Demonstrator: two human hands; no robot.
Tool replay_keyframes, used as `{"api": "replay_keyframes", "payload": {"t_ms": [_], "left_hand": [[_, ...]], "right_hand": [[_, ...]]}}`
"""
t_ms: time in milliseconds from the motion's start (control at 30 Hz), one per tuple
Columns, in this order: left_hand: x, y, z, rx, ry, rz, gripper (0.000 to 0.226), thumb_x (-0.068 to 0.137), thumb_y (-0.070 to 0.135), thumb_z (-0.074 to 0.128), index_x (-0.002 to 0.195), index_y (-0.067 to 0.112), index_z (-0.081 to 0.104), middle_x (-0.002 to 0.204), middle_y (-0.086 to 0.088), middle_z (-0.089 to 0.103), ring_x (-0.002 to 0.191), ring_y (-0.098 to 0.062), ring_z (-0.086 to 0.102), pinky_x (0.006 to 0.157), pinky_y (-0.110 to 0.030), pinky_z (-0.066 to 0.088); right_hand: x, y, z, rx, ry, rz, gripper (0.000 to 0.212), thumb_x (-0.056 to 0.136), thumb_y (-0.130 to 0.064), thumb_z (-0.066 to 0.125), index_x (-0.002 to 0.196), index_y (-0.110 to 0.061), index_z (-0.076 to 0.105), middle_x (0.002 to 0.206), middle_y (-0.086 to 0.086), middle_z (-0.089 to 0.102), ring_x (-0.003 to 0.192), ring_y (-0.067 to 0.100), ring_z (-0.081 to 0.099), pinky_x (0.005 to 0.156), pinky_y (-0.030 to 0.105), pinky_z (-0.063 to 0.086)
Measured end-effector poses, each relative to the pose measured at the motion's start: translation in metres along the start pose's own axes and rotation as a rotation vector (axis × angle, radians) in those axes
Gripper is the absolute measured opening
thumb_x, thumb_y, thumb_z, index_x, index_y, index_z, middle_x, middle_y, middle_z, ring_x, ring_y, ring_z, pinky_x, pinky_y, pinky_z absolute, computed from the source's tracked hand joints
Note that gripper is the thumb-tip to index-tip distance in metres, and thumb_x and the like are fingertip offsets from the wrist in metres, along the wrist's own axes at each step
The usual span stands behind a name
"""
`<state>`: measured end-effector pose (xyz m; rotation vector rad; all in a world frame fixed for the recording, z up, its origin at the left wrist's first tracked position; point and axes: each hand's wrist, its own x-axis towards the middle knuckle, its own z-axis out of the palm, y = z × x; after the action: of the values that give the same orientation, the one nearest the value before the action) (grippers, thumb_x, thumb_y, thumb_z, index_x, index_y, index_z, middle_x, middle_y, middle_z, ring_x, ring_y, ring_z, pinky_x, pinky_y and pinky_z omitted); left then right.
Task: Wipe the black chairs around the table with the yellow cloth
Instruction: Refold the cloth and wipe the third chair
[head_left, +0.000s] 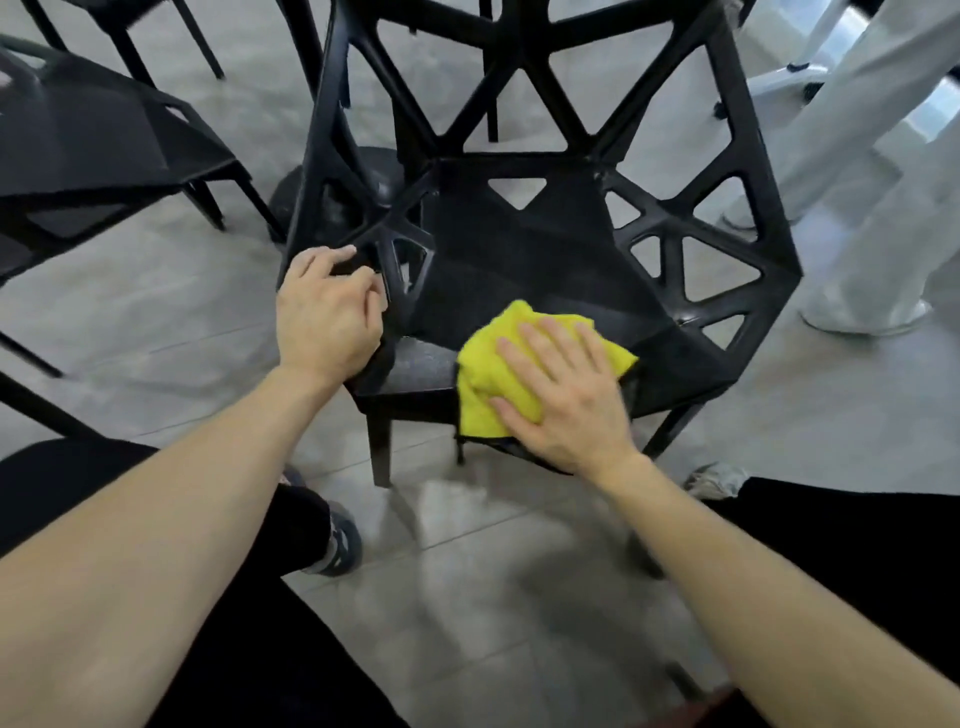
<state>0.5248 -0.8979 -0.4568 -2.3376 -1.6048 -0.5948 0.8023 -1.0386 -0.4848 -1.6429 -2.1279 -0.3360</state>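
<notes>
Yellow cloth (485, 374) lies bunched on the front part of the seat of a black chair (519, 260), close to the seat's front edge. One corner hangs a little over that edge. The right hand (563, 400) lies flat on top of the cloth with its fingers spread wide, pressing it down on the seat. It is not gripping the cloth.

The left hand (324, 312) is curled around the chair's left side frame, where the arm part meets the seat. Its fingers wrap over the black bar and hold it.

The chair has a back and sides made of black bars with triangle-shaped holes. It stands on a grey tiled floor (467, 545). Both bare arms reach out from the bottom of the view. A dark shoe (337, 540) shows on the floor below the left arm.

Another black chair (104, 140) stands to the left, apart from the first one. On the right side, near the chair, stand legs in white trousers (857, 208).
</notes>
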Motion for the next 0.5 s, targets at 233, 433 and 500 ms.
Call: {"api": "replay_keyframes", "payload": {"t_ms": [233,433,500], "left_hand": [[-0.011,0.007,0.0,0.09,-0.056,0.085,0.031,0.097,0.023,0.049,0.09,0.013,0.077,0.09,-0.009,0.078,0.107,-0.03,0.068,0.126,-0.045,0.033],[-0.019,-0.009,0.009,0.156,-0.013,0.142,0.045,0.111,0.034,0.038,0.087,0.015,0.071,0.087,-0.009,0.073,0.086,-0.034,0.061,0.122,-0.045,0.036],[-0.016,-0.012,0.011,0.173,-0.012,0.144,0.05,0.114,0.034,0.035,0.084,0.015,0.07,0.085,-0.009,0.072,0.086,-0.034,0.06,0.121,-0.043,0.037]], "right_hand": [[-0.019,-0.024,0.004,-0.086,0.071,0.385,0.056,0.104,-0.049,0.054,0.15,-0.018,0.059,0.16,0.018,0.049,0.154,0.04,0.038,0.123,0.072,0.017],[0.023,-0.105,0.029,0.01,-0.017,-0.025,0.055,0.109,-0.051,0.05,0.152,-0.019,0.057,0.161,0.019,0.048,0.152,0.039,0.041,0.122,0.068,0.025],[0.007,-0.065,0.018,-0.012,-0.026,-0.148,0.059,0.107,-0.055,0.052,0.155,-0.022,0.054,0.162,0.016,0.048,0.153,0.039,0.04,0.122,0.067,0.026]]}}
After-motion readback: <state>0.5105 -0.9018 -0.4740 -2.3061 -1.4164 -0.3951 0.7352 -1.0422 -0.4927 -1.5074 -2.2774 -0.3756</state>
